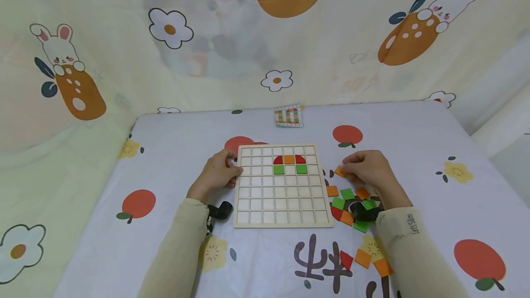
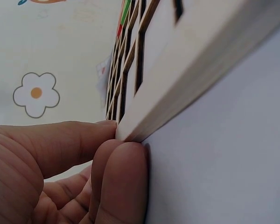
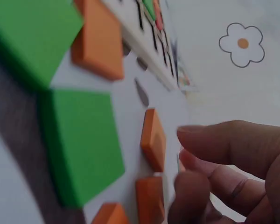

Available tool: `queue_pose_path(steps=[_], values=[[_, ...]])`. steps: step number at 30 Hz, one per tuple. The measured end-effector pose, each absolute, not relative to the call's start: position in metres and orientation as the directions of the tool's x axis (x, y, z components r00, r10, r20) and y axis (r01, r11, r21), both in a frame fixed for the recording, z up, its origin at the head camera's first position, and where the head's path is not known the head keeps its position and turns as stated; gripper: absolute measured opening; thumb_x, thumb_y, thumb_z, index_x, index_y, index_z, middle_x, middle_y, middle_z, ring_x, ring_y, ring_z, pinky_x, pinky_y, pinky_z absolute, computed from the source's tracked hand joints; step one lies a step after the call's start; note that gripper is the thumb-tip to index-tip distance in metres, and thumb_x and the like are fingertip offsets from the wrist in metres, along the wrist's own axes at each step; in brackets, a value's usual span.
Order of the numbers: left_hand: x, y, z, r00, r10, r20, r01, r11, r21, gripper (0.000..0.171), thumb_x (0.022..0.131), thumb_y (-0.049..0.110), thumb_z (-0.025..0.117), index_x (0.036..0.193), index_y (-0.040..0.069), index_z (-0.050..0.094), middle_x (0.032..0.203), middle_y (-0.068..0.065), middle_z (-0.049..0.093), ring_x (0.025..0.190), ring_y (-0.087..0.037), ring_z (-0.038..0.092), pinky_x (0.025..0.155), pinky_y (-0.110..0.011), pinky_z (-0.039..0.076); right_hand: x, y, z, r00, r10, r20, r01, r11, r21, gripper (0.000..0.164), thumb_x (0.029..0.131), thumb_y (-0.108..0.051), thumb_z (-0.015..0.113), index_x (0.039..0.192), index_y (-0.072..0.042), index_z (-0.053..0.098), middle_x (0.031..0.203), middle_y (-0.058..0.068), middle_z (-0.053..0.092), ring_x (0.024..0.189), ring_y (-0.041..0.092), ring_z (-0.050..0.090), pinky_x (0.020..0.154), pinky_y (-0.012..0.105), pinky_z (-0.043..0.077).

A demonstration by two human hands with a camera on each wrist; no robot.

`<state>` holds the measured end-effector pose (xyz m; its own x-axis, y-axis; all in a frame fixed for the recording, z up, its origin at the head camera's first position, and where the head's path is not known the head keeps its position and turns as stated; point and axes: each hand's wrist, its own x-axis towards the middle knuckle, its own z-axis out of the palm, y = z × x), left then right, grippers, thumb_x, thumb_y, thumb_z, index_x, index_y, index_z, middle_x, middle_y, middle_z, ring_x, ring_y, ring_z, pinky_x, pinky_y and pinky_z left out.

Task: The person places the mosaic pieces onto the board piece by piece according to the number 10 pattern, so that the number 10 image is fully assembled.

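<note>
A square wooden grid board [image 1: 262,228] lies on the cloth in the head view. Set in its upper cells are an orange tile [image 1: 289,159], two red curved tiles [image 1: 278,160] and two green tiles [image 1: 279,169]. My left hand [image 1: 219,169] pinches the board's left edge, its fingertips on the rim [image 2: 158,100] in the left wrist view. Beyond the right side of the board, my right hand [image 1: 370,169] reaches to an orange tile [image 1: 340,171]. In the right wrist view its thumb and finger stand apart, next to orange tiles [image 3: 153,140] on the cloth.
Loose green tiles [image 1: 347,194], orange tiles [image 1: 347,218] and a red one [image 1: 337,213] lie scattered right of the board. Nearer the front are a red piece [image 1: 346,260] and orange tiles [image 1: 363,258]. A small printed pattern card [image 1: 289,116] lies behind the board.
</note>
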<state>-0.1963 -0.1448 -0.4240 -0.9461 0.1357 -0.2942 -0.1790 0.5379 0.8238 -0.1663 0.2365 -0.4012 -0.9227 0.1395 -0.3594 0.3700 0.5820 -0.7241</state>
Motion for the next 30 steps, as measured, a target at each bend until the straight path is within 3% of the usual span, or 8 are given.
queue_pose_path(steps=[5, 15, 24, 30], values=[[-0.197, -0.147, -0.425, -0.948, 0.138, -0.285, -0.166, 0.552, 0.817, 0.040, 0.097, 0.009, 0.073, 0.132, 0.003, 0.055, 0.093, -0.010, 0.058, 0.065, -0.016, 0.064, 0.061, -0.028, 0.061, -0.167, 0.236, -0.405, -0.909, 0.141, -0.393, 0.384, 0.650, -0.656, 0.038, 0.092, -0.024, 0.077, 0.124, -0.004, 0.069, 0.114, 0.018, 0.066, 0.096, 0.028, 0.058, 0.071, 0.028, 0.052], [-0.196, -0.145, -0.423, -0.947, 0.134, -0.294, -0.180, 0.537, 0.824, 0.039, 0.097, 0.009, 0.074, 0.131, 0.003, 0.055, 0.092, -0.009, 0.058, 0.065, -0.016, 0.063, 0.061, -0.027, 0.061, -0.164, 0.224, -0.406, -0.910, 0.155, -0.385, 0.381, 0.681, -0.626, 0.032, 0.090, -0.022, 0.078, 0.115, -0.005, 0.068, 0.101, 0.013, 0.065, 0.094, 0.029, 0.056, 0.066, 0.030, 0.051], [-0.196, -0.144, -0.423, -0.945, 0.138, -0.295, -0.181, 0.530, 0.828, 0.039, 0.097, 0.009, 0.074, 0.131, 0.003, 0.055, 0.092, -0.009, 0.058, 0.065, -0.016, 0.063, 0.060, -0.027, 0.061, -0.164, 0.220, -0.407, -0.935, 0.124, -0.332, 0.331, 0.637, -0.696, 0.024, 0.094, -0.019, 0.075, 0.112, -0.005, 0.069, 0.100, 0.013, 0.066, 0.092, 0.028, 0.057, 0.065, 0.029, 0.052], [-0.197, -0.145, -0.424, -0.944, 0.140, -0.299, -0.184, 0.530, 0.828, 0.039, 0.098, 0.008, 0.073, 0.132, 0.003, 0.055, 0.092, -0.009, 0.057, 0.065, -0.015, 0.063, 0.061, -0.027, 0.061, -0.166, 0.219, -0.404, -0.919, 0.112, -0.379, 0.377, 0.535, -0.756, 0.026, 0.099, -0.020, 0.069, 0.119, -0.004, 0.069, 0.107, 0.014, 0.070, 0.088, 0.026, 0.062, 0.068, 0.028, 0.057]])
